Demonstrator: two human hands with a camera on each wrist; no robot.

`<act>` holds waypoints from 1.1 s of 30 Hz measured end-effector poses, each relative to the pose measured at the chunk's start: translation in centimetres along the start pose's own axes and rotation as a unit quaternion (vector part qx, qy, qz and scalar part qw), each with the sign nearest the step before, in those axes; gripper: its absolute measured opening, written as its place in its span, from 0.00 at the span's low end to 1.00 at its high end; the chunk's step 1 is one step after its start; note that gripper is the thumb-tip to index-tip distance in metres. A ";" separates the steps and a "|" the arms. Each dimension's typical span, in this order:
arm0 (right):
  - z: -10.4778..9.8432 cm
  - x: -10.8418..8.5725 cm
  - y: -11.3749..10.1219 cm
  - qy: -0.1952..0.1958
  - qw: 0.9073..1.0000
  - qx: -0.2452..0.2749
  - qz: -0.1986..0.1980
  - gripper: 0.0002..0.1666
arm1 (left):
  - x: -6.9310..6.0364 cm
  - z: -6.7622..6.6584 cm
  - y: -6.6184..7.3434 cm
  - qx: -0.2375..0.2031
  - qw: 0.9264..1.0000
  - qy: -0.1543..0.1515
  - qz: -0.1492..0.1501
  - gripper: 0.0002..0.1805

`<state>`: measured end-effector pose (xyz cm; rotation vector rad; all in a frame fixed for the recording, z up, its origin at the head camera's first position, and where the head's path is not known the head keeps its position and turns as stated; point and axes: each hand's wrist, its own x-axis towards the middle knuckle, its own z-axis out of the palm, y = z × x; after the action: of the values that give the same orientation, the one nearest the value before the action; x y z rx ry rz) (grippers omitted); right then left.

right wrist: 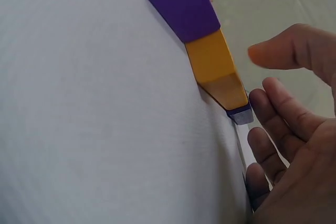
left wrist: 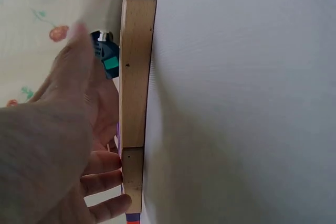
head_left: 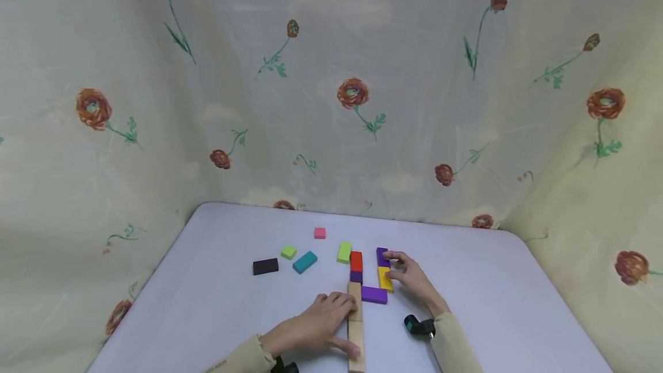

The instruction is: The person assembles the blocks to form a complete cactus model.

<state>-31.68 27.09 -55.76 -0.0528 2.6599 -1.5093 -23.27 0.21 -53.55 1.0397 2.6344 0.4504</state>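
Two plain wooden blocks [head_left: 355,335] [left wrist: 137,72] lie end to end in a column, and the left hand [head_left: 323,321] [left wrist: 68,108] rests along them with fingers spread. Above them come a small purple block [head_left: 356,276] and a red block [head_left: 356,261]. A purple block [head_left: 374,295] [right wrist: 181,3] extends right from the column to a yellow block [head_left: 384,280] [right wrist: 218,69]. Another purple block [head_left: 382,257] [right wrist: 241,115] stands end to end with the yellow one. Beside these two is the right hand [head_left: 414,281] [right wrist: 294,145], its fingers relaxed near their right side.
Left of the column lie a lime block [head_left: 344,252], a teal block [head_left: 305,262], a small green block [head_left: 288,252] and a black block [head_left: 266,266]. Farther back is a pink block [head_left: 320,233]. A floral curtain [head_left: 331,160] surrounds the white table [head_left: 207,304].
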 end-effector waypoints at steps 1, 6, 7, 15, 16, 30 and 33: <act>0.0 0.1 0.1 -0.001 1.000 -0.004 0.003 0.27 | 0.1 -0.2 0.0 -0.009 1.000 0.004 -0.004 0.45; 0.1 0.4 0.2 -0.009 1.000 -0.023 -0.003 0.28 | 1.0 -1.8 -0.4 -0.044 0.997 0.058 0.001 0.35; 0.1 0.5 0.1 -0.011 1.000 -0.023 -0.004 0.29 | 1.3 -2.3 -0.6 -0.047 0.996 0.076 0.003 0.33; 0.2 0.4 -0.4 -0.016 1.000 -0.012 0.008 0.30 | 4.3 -7.1 -4.2 -0.082 0.980 0.179 0.002 0.23; 0.2 0.4 -0.4 -0.017 1.000 -0.013 0.008 0.30 | 4.7 -7.6 -4.8 -0.084 0.979 0.184 0.003 0.22; 0.2 0.3 0.4 -0.014 1.000 -0.018 0.008 0.29 | 9.1 -8.7 -8.6 -0.044 0.993 0.105 -0.032 0.25; 0.3 0.0 0.5 -0.015 1.000 -0.014 0.012 0.29 | 9.5 -8.3 -8.9 -0.025 0.996 0.080 -0.038 0.27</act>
<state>-31.61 27.09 -56.31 -0.0450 2.6483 -1.4539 -38.37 -0.84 -50.69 0.9197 2.7758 0.6033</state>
